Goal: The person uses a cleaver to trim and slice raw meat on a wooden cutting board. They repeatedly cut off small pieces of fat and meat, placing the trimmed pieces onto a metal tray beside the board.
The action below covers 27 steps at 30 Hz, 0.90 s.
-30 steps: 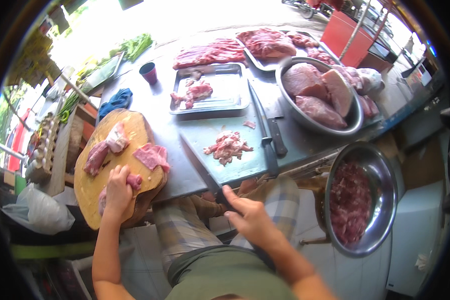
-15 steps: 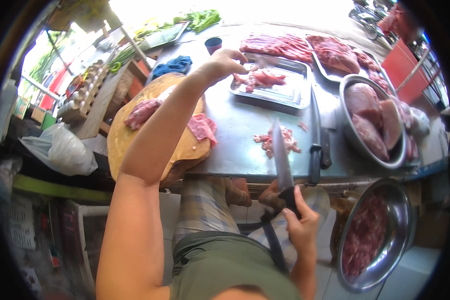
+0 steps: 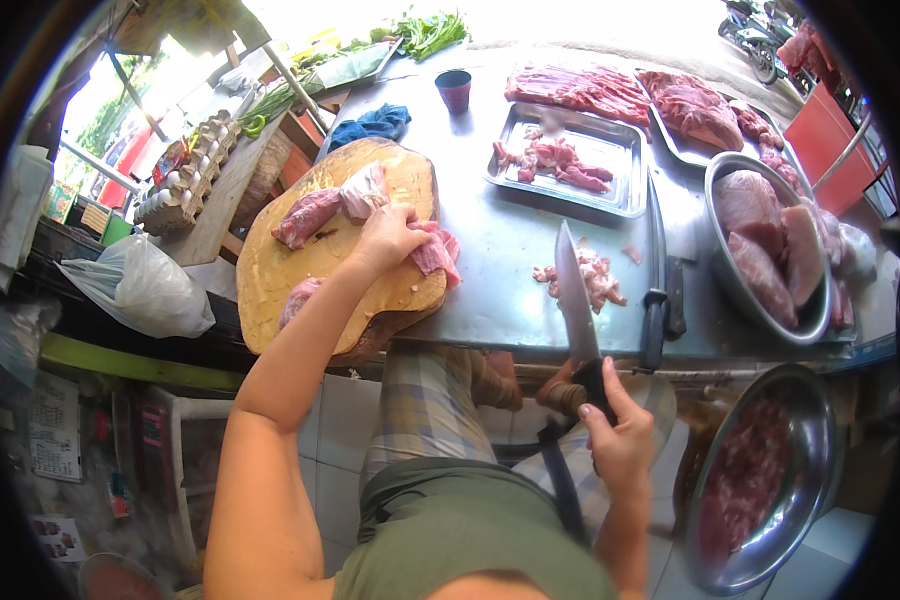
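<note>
My left hand (image 3: 388,240) is over the round wooden chopping block (image 3: 345,265), its fingers closed on the edge of a pink piece of meat (image 3: 438,252) at the block's right side. Beside it on the block lies a longer piece of meat with a pale end (image 3: 310,218), and another lump (image 3: 300,298) is partly behind my forearm. In my right hand (image 3: 618,430) is a knife (image 3: 576,300), gripped by its black handle, blade pointing away from me above the metal table. Small meat trimmings (image 3: 600,280) lie on the table by the blade.
A steel tray (image 3: 567,200) holds meat strips. Two more knives (image 3: 654,290) lie right of the trimmings. A steel bowl (image 3: 820,325) holds large meat pieces; a lower basin (image 3: 815,480) holds more meat. A cup (image 3: 453,92) and blue cloth (image 3: 372,124) stand farther back.
My left hand has come back from above the steel tray to the meat on the chopping block. The strips in the tray lie more spread. My right hand still holds the knife.
</note>
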Each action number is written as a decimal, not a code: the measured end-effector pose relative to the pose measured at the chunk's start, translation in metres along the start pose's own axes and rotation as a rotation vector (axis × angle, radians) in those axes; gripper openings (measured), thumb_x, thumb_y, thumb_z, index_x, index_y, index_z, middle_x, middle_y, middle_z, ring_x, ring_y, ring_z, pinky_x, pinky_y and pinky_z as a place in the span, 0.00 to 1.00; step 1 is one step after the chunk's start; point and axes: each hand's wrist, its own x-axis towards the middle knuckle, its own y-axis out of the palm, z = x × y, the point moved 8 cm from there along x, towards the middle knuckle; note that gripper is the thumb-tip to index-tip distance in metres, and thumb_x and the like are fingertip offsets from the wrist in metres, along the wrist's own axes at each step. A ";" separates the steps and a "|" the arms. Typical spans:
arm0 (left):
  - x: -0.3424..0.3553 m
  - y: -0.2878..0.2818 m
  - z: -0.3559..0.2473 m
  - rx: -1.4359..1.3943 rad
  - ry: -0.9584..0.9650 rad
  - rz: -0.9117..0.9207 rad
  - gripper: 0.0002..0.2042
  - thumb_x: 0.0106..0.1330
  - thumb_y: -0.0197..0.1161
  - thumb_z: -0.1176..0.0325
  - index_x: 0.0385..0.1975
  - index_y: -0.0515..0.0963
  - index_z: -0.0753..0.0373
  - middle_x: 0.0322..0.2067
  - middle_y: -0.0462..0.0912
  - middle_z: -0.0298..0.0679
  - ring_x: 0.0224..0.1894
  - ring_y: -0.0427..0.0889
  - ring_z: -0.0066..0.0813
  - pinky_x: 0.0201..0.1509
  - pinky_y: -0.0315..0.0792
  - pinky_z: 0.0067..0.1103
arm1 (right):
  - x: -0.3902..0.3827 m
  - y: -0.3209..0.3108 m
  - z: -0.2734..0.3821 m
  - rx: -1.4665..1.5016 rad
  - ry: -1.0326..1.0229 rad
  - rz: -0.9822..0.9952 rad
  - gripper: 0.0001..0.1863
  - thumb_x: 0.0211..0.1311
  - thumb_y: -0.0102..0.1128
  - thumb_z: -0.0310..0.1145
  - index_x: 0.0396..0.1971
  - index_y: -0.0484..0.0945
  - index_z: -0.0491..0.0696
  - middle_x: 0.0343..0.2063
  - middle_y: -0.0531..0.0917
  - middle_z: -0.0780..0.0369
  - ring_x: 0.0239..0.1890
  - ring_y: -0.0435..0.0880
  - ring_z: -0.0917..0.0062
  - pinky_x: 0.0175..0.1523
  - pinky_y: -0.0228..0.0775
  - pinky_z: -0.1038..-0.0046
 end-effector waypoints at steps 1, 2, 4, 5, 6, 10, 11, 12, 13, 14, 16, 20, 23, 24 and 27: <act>0.005 0.002 -0.002 -0.118 0.047 0.010 0.13 0.63 0.68 0.68 0.41 0.78 0.70 0.38 0.86 0.50 0.41 0.87 0.42 0.50 0.79 0.32 | -0.001 0.005 -0.001 0.022 0.066 0.026 0.34 0.61 0.61 0.16 0.70 0.70 0.42 0.37 0.85 0.58 0.34 0.79 0.83 0.41 0.72 0.79; 0.009 0.002 -0.005 -0.242 0.104 0.004 0.11 0.64 0.68 0.69 0.40 0.78 0.69 0.37 0.86 0.47 0.38 0.87 0.37 0.46 0.80 0.30 | -0.001 0.009 0.005 0.026 0.036 0.053 0.34 0.61 0.62 0.15 0.70 0.69 0.40 0.43 0.88 0.52 0.42 0.83 0.80 0.49 0.75 0.78; 0.011 0.012 0.001 -0.634 0.077 0.068 0.07 0.65 0.66 0.72 0.39 0.78 0.67 0.35 0.84 0.42 0.35 0.87 0.31 0.42 0.82 0.28 | -0.001 0.018 0.008 0.021 0.070 0.095 0.34 0.60 0.62 0.16 0.69 0.70 0.41 0.43 0.87 0.51 0.40 0.84 0.78 0.49 0.75 0.77; 0.010 0.021 0.006 -0.898 -0.007 0.137 0.06 0.67 0.64 0.73 0.39 0.78 0.67 0.34 0.84 0.40 0.35 0.87 0.30 0.41 0.83 0.27 | 0.001 0.022 0.015 -0.026 0.018 0.108 0.34 0.60 0.63 0.17 0.69 0.70 0.40 0.42 0.87 0.48 0.38 0.84 0.76 0.49 0.75 0.76; 0.008 0.029 0.009 -1.169 -0.094 0.209 0.04 0.68 0.63 0.75 0.39 0.78 0.66 0.33 0.83 0.39 0.35 0.87 0.28 0.41 0.84 0.27 | 0.002 0.025 0.026 -0.022 -0.082 0.119 0.34 0.59 0.64 0.17 0.69 0.70 0.40 0.41 0.86 0.48 0.37 0.84 0.75 0.48 0.75 0.76; -0.014 0.012 0.021 -1.569 -0.109 0.228 0.01 0.70 0.60 0.78 0.38 0.77 0.66 0.31 0.85 0.44 0.28 0.87 0.33 0.36 0.87 0.30 | 0.010 0.038 0.048 -0.049 -0.224 0.153 0.35 0.58 0.65 0.17 0.68 0.71 0.39 0.31 0.82 0.50 0.30 0.78 0.72 0.45 0.74 0.75; -0.023 0.001 0.025 -1.577 -0.072 0.227 0.02 0.70 0.60 0.77 0.39 0.77 0.65 0.33 0.85 0.44 0.28 0.88 0.32 0.38 0.88 0.31 | 0.012 0.042 0.050 -0.044 -0.225 0.165 0.35 0.57 0.65 0.17 0.68 0.71 0.39 0.30 0.81 0.51 0.30 0.77 0.71 0.44 0.74 0.75; -0.031 -0.007 0.035 -1.535 -0.114 0.203 0.02 0.70 0.61 0.76 0.39 0.77 0.65 0.33 0.86 0.43 0.28 0.88 0.32 0.38 0.88 0.32 | 0.014 0.046 0.051 -0.026 -0.200 0.188 0.35 0.57 0.65 0.17 0.68 0.71 0.39 0.29 0.80 0.51 0.29 0.76 0.71 0.44 0.74 0.75; -0.040 -0.016 0.044 -1.508 -0.133 0.201 0.02 0.70 0.62 0.76 0.39 0.78 0.65 0.34 0.86 0.43 0.27 0.88 0.32 0.38 0.88 0.32 | 0.016 0.049 0.056 -0.037 -0.235 0.191 0.35 0.57 0.65 0.17 0.68 0.71 0.39 0.29 0.81 0.51 0.29 0.76 0.71 0.44 0.74 0.75; -0.048 -0.024 0.051 -1.481 -0.144 0.193 0.03 0.70 0.62 0.75 0.39 0.78 0.65 0.34 0.86 0.43 0.27 0.87 0.31 0.38 0.88 0.33 | 0.018 0.053 0.059 -0.034 -0.243 0.202 0.35 0.57 0.65 0.17 0.68 0.71 0.39 0.30 0.81 0.51 0.29 0.76 0.71 0.43 0.74 0.75; -0.062 -0.042 0.072 -0.826 -0.160 0.007 0.08 0.65 0.68 0.74 0.41 0.79 0.65 0.36 0.86 0.42 0.34 0.87 0.32 0.43 0.84 0.30 | 0.020 0.063 0.070 -0.047 -0.304 0.228 0.35 0.57 0.65 0.17 0.68 0.71 0.40 0.31 0.81 0.51 0.29 0.77 0.70 0.43 0.74 0.74; -0.094 -0.058 0.055 -0.160 0.106 -0.314 0.11 0.58 0.70 0.78 0.40 0.81 0.66 0.39 0.84 0.44 0.43 0.83 0.34 0.46 0.77 0.28 | 0.022 0.092 0.089 -0.136 -0.415 0.326 0.35 0.59 0.65 0.19 0.69 0.71 0.43 0.31 0.81 0.52 0.29 0.79 0.63 0.42 0.75 0.70; -0.116 -0.053 0.025 -0.174 0.372 -0.408 0.05 0.60 0.67 0.79 0.35 0.81 0.70 0.41 0.83 0.48 0.45 0.83 0.46 0.51 0.77 0.31 | 0.024 0.113 0.095 -0.293 -0.425 0.411 0.34 0.60 0.65 0.21 0.69 0.72 0.46 0.29 0.80 0.53 0.30 0.81 0.58 0.40 0.75 0.64; -0.118 -0.047 0.021 -0.163 0.370 -0.383 0.05 0.60 0.66 0.79 0.35 0.81 0.70 0.42 0.83 0.49 0.47 0.82 0.48 0.52 0.76 0.32 | 0.026 0.120 0.097 -0.352 -0.440 0.438 0.33 0.60 0.64 0.22 0.69 0.72 0.46 0.29 0.80 0.53 0.30 0.81 0.56 0.40 0.75 0.62; -0.125 -0.036 0.006 -0.134 0.414 -0.360 0.04 0.62 0.63 0.79 0.35 0.79 0.71 0.42 0.83 0.51 0.51 0.79 0.52 0.56 0.73 0.37 | 0.037 0.130 0.099 -0.396 -0.423 0.479 0.33 0.57 0.62 0.20 0.67 0.74 0.46 0.32 0.82 0.50 0.33 0.83 0.57 0.41 0.75 0.63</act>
